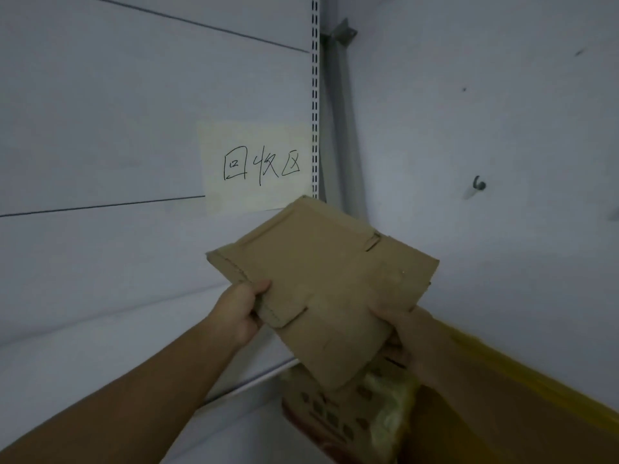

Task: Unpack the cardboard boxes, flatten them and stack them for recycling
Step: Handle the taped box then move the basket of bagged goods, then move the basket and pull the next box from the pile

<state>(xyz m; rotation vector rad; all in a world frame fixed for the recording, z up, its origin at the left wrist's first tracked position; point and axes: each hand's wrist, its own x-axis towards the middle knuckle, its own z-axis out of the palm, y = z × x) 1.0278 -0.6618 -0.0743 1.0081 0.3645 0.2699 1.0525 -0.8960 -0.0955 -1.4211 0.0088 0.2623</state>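
flattened cardboard box (328, 289) sits in the middle of the frame, held up in the air and tilted, its folded flaps and slits facing the camera. the left hand (243, 309) grips its left edge, thumb on top and fingers curled underneath. the right hand (405, 336) holds the lower right edge, fingers wrapped under the board. just behind the box's upper corner, a pale paper sign (258, 165) with handwritten characters is stuck to the grey panel wall (100, 128). a slotted metal upright (315, 95) runs down beside the sign, with a grey brace (341, 105) leaning in the corner. below the held box, at the bottom centre, lies another printed cardboard piece (335, 416), blurred. a yellow strip (522, 370) crosses the lower right.
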